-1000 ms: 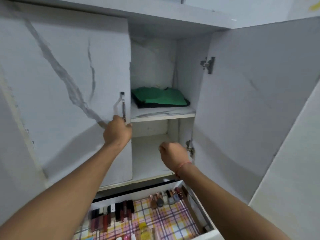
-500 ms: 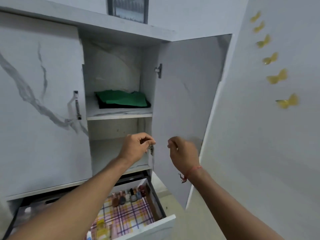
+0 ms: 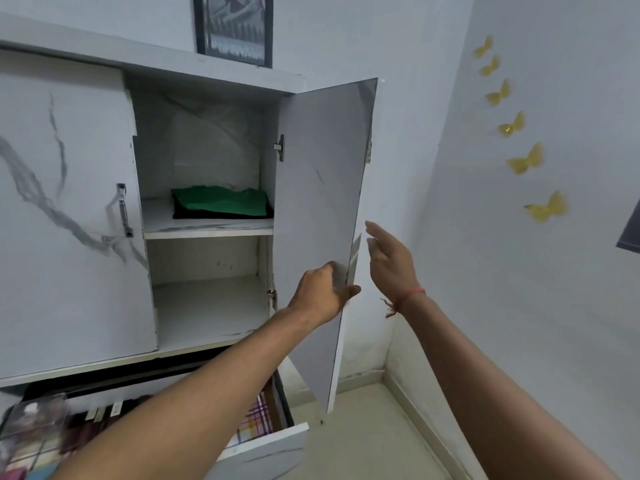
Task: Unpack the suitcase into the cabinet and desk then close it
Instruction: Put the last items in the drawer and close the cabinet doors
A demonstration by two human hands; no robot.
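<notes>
The white marble-patterned cabinet (image 3: 69,209) has its left door shut and its right door (image 3: 318,209) swung open. My left hand (image 3: 323,292) grips the free edge of the right door, low down. Just past that edge my right hand (image 3: 389,261) hovers with straight fingers, touching nothing. A folded green and black garment (image 3: 221,202) lies on the upper shelf. The lower shelf (image 3: 207,306) holds nothing. No suitcase is in view.
Below the cabinet a drawer (image 3: 263,445) stands pulled out, lined with plaid paper and holding several small cosmetic bottles. A framed picture (image 3: 233,27) rests on the cabinet top. Yellow butterfly decals (image 3: 523,162) dot the right wall. Bare floor lies at lower right.
The view has swung right. My left hand left the left door's handle and now grips the right door's edge. My right hand rose from below the lower shelf to beside that edge.
</notes>
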